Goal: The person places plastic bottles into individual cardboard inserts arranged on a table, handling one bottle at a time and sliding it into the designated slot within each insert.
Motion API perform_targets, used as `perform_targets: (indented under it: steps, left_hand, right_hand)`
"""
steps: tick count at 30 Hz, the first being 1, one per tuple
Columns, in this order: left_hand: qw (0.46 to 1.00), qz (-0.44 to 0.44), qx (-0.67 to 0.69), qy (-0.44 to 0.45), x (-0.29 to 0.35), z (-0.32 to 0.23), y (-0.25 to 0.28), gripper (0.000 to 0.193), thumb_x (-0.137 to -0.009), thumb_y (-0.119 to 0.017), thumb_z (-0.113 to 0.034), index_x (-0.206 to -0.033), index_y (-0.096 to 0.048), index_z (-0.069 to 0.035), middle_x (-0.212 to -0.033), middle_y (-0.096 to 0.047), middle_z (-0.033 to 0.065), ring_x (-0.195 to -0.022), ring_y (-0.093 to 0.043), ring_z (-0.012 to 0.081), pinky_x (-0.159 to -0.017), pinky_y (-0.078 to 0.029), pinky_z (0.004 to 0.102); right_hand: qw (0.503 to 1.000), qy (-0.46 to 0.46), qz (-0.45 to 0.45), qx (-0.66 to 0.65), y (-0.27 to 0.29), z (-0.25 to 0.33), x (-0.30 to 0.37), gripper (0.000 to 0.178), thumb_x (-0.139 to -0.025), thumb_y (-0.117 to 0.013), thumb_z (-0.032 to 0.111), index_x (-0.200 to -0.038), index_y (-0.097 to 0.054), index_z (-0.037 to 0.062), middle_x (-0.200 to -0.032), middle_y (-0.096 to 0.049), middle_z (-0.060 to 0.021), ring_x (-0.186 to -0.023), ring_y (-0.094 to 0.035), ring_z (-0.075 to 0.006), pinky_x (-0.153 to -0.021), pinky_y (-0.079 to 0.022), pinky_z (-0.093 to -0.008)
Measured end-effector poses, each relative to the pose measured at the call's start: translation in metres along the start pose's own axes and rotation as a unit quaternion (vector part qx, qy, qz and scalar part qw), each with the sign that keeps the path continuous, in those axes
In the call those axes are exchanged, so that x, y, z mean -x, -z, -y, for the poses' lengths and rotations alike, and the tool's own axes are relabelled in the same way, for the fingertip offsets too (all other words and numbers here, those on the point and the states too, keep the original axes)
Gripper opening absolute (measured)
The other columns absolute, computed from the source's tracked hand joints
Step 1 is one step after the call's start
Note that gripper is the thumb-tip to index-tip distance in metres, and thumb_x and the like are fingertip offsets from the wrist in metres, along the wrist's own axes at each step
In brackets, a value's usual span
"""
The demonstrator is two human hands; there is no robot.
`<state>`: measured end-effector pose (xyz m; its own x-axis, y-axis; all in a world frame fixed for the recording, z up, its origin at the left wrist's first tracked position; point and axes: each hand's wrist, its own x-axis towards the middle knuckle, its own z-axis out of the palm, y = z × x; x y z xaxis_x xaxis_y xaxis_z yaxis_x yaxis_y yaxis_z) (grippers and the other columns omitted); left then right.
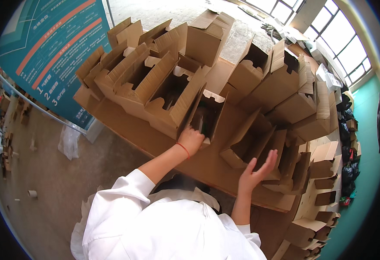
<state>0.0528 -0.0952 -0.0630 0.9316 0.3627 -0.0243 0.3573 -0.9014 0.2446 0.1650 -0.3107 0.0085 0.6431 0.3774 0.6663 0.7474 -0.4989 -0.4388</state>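
My left hand (192, 141), with a red cord around its wrist, is closed at the near end of a narrow open cardboard box (216, 118). Its fingers curl over the near edge of that box. Something greenish and shiny shows inside, too dim to name. My right hand (259, 171) is raised with thumb and fingers apart and holds nothing. It hovers beside an open cardboard box (246, 145) on the right part of the table.
Several open cardboard boxes (159, 121) stand close together at the left, flaps up. More boxes (281, 93) crowd the right of the brown table (155, 145). A teal printed banner (53, 56) stands at far left. Black bags (349, 173) line the green wall.
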Motion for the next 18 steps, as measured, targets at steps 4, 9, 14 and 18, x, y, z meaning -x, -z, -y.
perform_targets:
  steps: [4,9,14,18]
  left_hand:
    - [1.000,-0.029,-0.003,-0.007,0.017,-0.005,-0.002,0.020,-0.069,-0.074,-0.024,-0.080,-0.069,-0.009,-0.081,-0.064,0.0094,-0.084,-0.063,0.0284,-0.096,-0.042,0.0405]
    - [0.968,-0.224,0.059,-0.092,0.050,-0.014,0.041,0.016,-0.074,-0.070,-0.019,-0.082,-0.063,-0.006,-0.086,-0.061,0.0108,-0.091,-0.059,0.0319,-0.095,-0.043,0.0407]
    - [0.979,-0.149,0.105,-0.092,0.087,-0.025,0.066,0.017,-0.075,-0.068,-0.012,-0.089,-0.060,-0.006,-0.084,-0.058,0.0095,-0.085,-0.058,0.0301,-0.088,-0.046,0.0383]
    - [0.982,-0.174,0.065,-0.044,0.090,-0.023,0.039,0.008,-0.076,-0.065,-0.012,-0.079,-0.060,-0.007,-0.079,-0.056,0.0084,-0.079,-0.058,0.0258,-0.080,-0.047,0.0361]
  right_hand:
    - [0.987,0.045,0.080,-0.135,-0.014,0.046,0.007,0.063,-0.085,-0.059,0.008,-0.143,-0.033,0.0026,-0.151,-0.027,-0.0196,-0.138,-0.027,-0.0375,-0.112,-0.022,-0.0478]
    - [0.960,0.015,0.170,-0.222,-0.051,0.080,0.004,0.071,-0.080,-0.060,0.003,-0.145,-0.031,0.0057,-0.152,-0.022,-0.0210,-0.138,-0.027,-0.0385,-0.112,-0.024,-0.0452]
    - [0.964,0.096,0.202,-0.146,-0.066,0.066,0.002,0.063,-0.069,-0.058,-0.006,-0.131,-0.053,0.0061,-0.148,-0.034,-0.0175,-0.136,-0.032,-0.0366,-0.109,-0.032,-0.0431]
    - [0.971,0.134,0.193,-0.038,-0.072,0.066,0.013,0.048,-0.070,-0.056,-0.007,-0.118,-0.059,-0.0051,-0.138,-0.048,-0.0166,-0.129,-0.044,-0.0312,-0.106,-0.039,-0.0384]
